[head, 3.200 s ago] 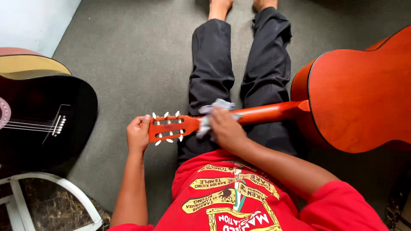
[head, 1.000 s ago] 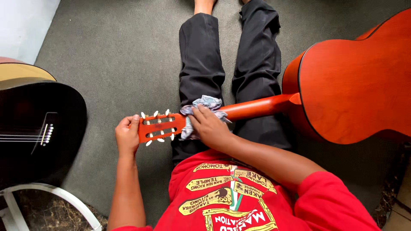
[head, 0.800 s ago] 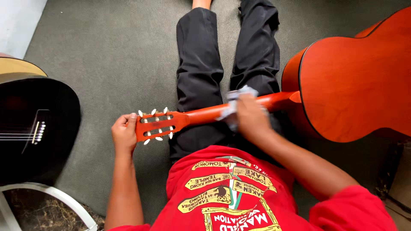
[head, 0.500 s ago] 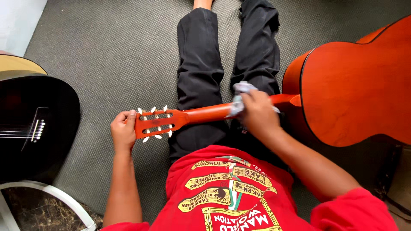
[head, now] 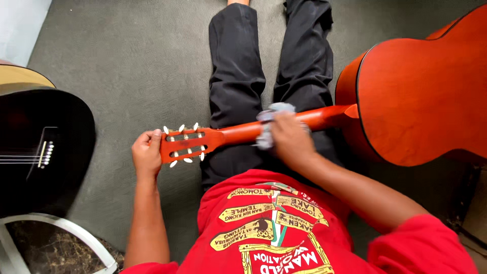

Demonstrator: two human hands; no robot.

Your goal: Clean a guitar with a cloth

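Note:
An orange-brown guitar [head: 416, 96] lies face down across my lap, its neck [head: 238, 133] pointing left. My left hand [head: 146, 155] grips the end of the headstock [head: 185, 143], where white tuning pegs stick out. My right hand [head: 288, 139] presses a grey cloth [head: 269, 115] around the middle of the neck. I sit on the floor with my legs in black trousers [head: 238, 76] stretched out under the guitar.
A black guitar [head: 38, 142] lies on the grey carpet [head: 127, 66] at the left. A white metal frame over dark marble [head: 56, 243] shows at the bottom left. A pale wall [head: 18, 23] fills the top left corner.
My right hand slid the cloth from beside the headstock toward the body, and has now come part of the way back to mid-neck. My left hand stayed on the headstock.

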